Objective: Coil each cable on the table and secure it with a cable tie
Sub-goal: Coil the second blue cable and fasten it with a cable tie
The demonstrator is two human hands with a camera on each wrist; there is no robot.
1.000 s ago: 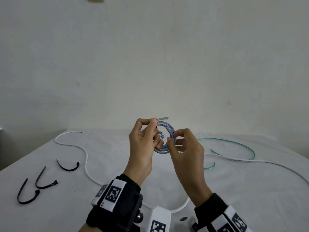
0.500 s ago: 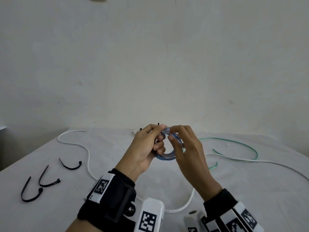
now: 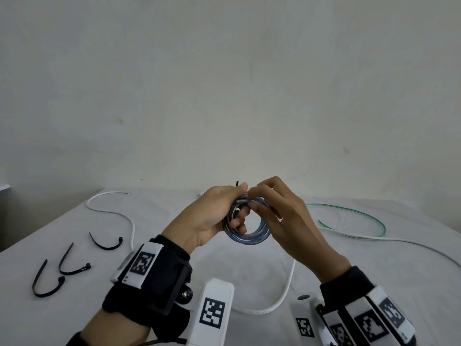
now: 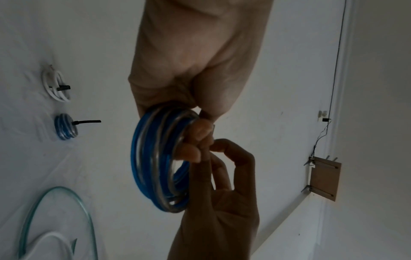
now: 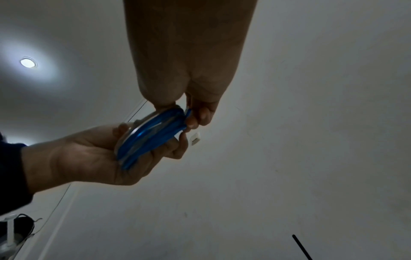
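A small coil of blue and clear cable hangs above the table between both hands. My left hand grips its left side, with fingers curled through the ring. My right hand pinches the top of the coil, where the cable end lies. No tie is seen on this coil. Three black cable ties lie loose at the left of the table. A long white cable and a green cable lie uncoiled.
In the left wrist view, a white coil and a blue coil, each with a black tie, lie on the white tablecloth. The wall stands right behind the table. A black tie tail shows above my left hand.
The loose cable end that stuck out above the coil is now pressed in at its top. My right hand has moved from the coil's right side to over its top.
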